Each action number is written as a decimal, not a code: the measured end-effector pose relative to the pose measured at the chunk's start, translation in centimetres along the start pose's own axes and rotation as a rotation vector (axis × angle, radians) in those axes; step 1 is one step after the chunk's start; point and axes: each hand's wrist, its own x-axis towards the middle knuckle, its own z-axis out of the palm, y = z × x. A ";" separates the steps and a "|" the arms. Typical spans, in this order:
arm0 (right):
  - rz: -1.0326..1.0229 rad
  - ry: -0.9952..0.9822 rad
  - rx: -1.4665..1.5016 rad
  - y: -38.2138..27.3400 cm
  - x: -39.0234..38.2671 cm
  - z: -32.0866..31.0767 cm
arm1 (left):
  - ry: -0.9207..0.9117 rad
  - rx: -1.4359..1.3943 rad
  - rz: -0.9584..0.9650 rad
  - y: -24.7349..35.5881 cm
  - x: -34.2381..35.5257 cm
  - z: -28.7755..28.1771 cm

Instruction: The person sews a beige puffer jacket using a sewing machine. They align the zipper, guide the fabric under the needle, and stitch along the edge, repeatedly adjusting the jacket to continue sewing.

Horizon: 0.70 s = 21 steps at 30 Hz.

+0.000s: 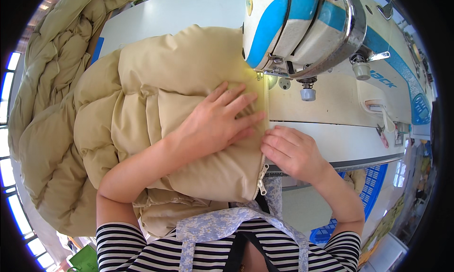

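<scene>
- One left hand point(208, 120), one right hand point(294, 153)
- One beige padded garment point(184, 64)
- Two metal zip pulls point(262, 189)
- One sewing machine point(279, 28)
- Two tension knobs point(308, 94)
- One pair of pink-handled snips point(383, 137)
- One blue basket point(373, 181)
- One white bench point(161, 19)
- One patterned apron point(203, 224)

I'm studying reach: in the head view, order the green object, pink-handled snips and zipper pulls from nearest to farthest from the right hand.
1. Zipper pulls: just below-left of the right hand.
2. Pink-handled snips: off to its right.
3. Green object: at the picture's lower left.
</scene>
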 end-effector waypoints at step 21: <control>0.087 0.076 -0.115 2.8 2.5 0.9 | 0.100 -0.122 0.053 -5.3 2.6 0.3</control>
